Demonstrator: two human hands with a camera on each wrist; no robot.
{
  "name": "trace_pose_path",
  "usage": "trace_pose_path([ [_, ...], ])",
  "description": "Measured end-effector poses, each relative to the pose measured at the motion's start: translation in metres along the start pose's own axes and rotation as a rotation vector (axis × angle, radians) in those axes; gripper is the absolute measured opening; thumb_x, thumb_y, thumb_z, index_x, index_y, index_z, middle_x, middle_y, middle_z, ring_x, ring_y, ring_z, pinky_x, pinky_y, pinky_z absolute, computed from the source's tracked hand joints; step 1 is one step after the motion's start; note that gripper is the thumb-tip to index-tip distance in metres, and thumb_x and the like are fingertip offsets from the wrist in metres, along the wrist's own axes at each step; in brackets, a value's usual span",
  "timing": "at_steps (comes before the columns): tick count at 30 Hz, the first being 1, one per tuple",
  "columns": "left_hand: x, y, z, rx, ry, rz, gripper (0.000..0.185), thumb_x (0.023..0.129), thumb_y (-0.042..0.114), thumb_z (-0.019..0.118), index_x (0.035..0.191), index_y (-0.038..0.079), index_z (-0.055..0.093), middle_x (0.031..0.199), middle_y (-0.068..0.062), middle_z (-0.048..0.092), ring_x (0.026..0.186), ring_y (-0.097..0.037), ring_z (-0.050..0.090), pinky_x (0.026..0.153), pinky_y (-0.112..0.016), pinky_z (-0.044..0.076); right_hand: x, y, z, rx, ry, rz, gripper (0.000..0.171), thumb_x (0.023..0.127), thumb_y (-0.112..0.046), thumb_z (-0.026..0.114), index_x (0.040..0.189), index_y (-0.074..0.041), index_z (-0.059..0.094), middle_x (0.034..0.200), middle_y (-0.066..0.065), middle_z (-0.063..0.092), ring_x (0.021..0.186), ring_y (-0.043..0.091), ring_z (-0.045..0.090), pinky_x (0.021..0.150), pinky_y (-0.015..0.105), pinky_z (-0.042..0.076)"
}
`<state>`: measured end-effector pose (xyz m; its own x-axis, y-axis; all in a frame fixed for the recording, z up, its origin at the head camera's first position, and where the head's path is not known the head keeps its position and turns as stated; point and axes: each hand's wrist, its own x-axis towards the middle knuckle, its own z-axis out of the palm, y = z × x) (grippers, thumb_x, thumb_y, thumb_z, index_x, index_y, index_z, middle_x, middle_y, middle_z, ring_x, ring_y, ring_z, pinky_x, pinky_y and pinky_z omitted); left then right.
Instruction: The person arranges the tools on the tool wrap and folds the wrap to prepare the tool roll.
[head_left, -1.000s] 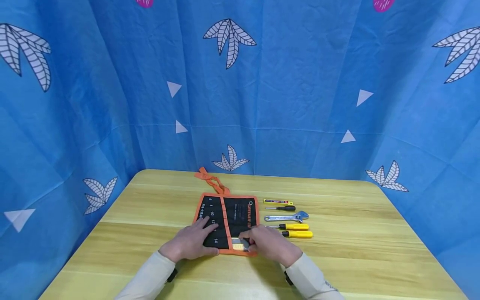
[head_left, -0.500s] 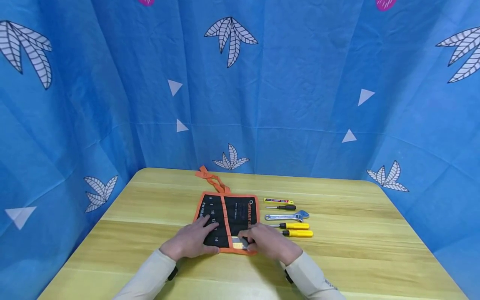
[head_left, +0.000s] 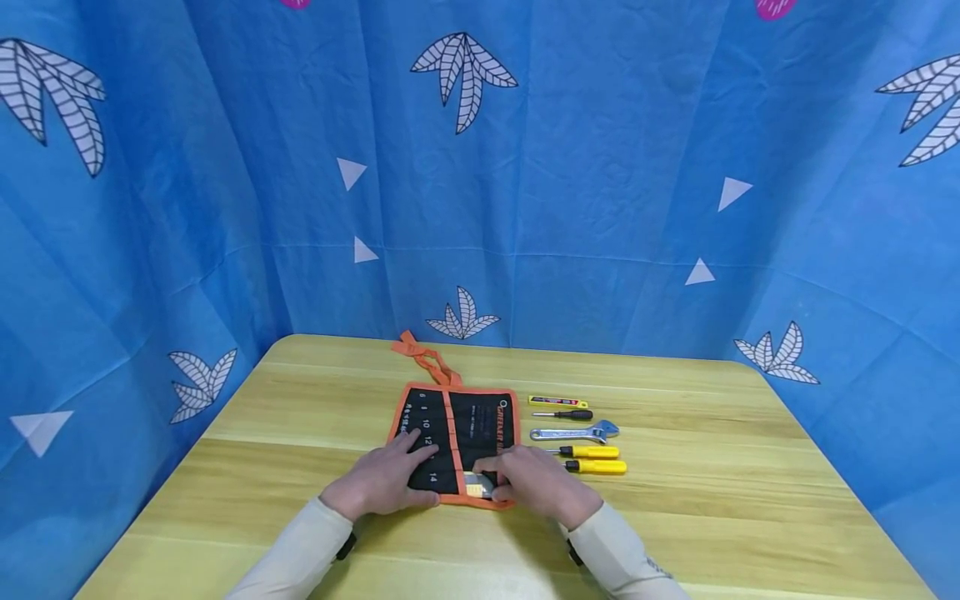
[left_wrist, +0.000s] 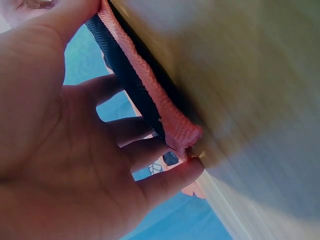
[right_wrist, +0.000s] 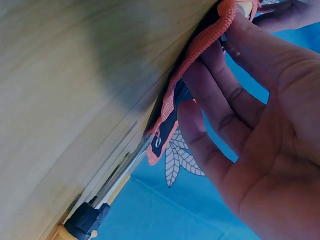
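A black tool roll with orange trim (head_left: 487, 425) lies unfolded on the table, numbers printed down its left half. My left hand (head_left: 381, 479) rests on that half with fingers spread, the thumb along the near edge. At the near right corner, my right hand (head_left: 536, 483) pinches a flat yellow and grey tool (head_left: 476, 485) between index finger and thumb. The tool lies against the orange middle strip; its kind cannot be told, and part is under the hand. In the right wrist view, the fingers (right_wrist: 192, 120) lie along the orange edge (right_wrist: 200, 47).
Right of the roll lie a yellow-labelled strip (head_left: 558, 402), a black-handled screwdriver (head_left: 573, 414), an adjustable wrench (head_left: 573, 433) and two yellow-handled screwdrivers (head_left: 596, 452). An orange tie strap (head_left: 427, 358) trails behind the roll. A blue curtain (head_left: 600, 167) hangs behind the table.
My right hand's fingers have shifted slightly, and a little more of the yellow and grey tool shows. The left hand stays on the roll.
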<state>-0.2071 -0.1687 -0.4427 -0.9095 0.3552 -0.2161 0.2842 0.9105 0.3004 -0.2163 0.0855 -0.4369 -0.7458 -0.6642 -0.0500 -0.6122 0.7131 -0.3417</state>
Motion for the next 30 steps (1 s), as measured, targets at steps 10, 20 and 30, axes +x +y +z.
trace_pose_path([
  [10,0.0006,0.001,-0.0005,0.015,-0.003,0.005,0.077,0.089,0.057,0.073,0.152,0.018,0.051,0.164,-0.02,0.033,0.151,-0.041,0.031,0.115,-0.061,0.037,-0.0025,-0.0039,0.0003,-0.046,0.042,-0.002,0.034,0.089,-0.025,0.078,0.123,-0.023,0.075,0.072,-0.012,0.062,0.052,0.005,0.04,0.049,0.021,0.029],
  [20,0.0001,0.0006,-0.001,0.017,-0.013,-0.001,0.077,0.089,0.057,0.072,0.152,0.018,0.051,0.164,-0.02,0.033,0.151,-0.041,0.031,0.114,-0.061,0.037,-0.0031,-0.0047,0.0013,-0.09,0.068,0.009,0.035,0.089,-0.028,0.079,0.123,-0.021,0.075,0.068,-0.01,0.06,0.049,0.006,0.033,0.048,0.023,0.025],
  [30,-0.0006,-0.0008,-0.0013,0.026,-0.018,0.001,0.079,0.089,0.06,0.071,0.153,0.02,0.049,0.165,-0.018,0.031,0.152,-0.04,0.03,0.115,-0.061,0.037,-0.0035,-0.0007,0.0012,-0.064,0.032,0.023,0.032,0.091,-0.027,0.078,0.123,-0.021,0.075,0.086,-0.01,0.071,0.061,0.005,0.046,0.053,0.022,0.035],
])
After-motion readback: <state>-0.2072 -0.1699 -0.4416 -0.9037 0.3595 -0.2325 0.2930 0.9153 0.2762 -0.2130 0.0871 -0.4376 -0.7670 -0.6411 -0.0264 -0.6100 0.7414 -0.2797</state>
